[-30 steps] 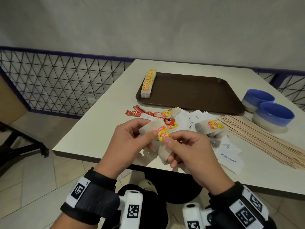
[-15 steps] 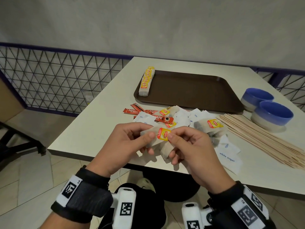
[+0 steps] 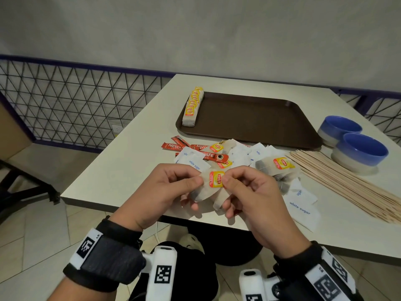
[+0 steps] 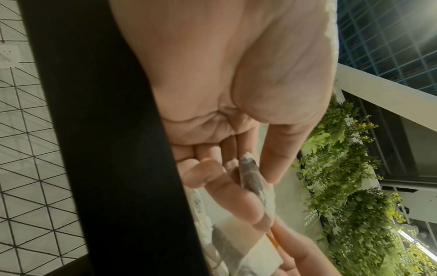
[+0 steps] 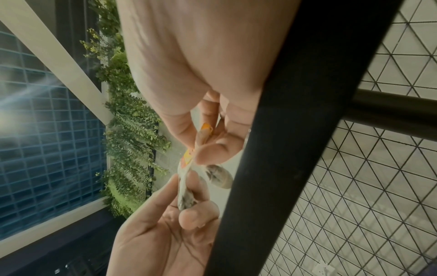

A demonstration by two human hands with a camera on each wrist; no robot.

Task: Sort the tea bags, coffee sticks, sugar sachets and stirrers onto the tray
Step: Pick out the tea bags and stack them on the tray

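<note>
The counter [image 3: 121,170] carried unsorted sachets [image 3: 192,162], sticks [image 3: 213,157], stirrers [image 3: 338,177]; tray [image 3: 256,122] held 1 tea-bag row [image 3: 192,107]; both hands [image 3: 171,190] [image 3: 249,192] pinched tea bags [image 3: 213,185].

Counts of each kind on the counter [image 3: 121,170]

1 brown tray [image 3: 249,120]; 2 blue bowls [image 3: 360,152]; 1 row of tea bags [image 3: 192,107] on the tray, number unclear; 2 tea bags in the hands [image 3: 208,187]; loose tea bags, coffee sticks [image 3: 213,157], sugar sachets [image 3: 302,210] and stirrers [image 3: 347,183] overlap too much to count.
</note>
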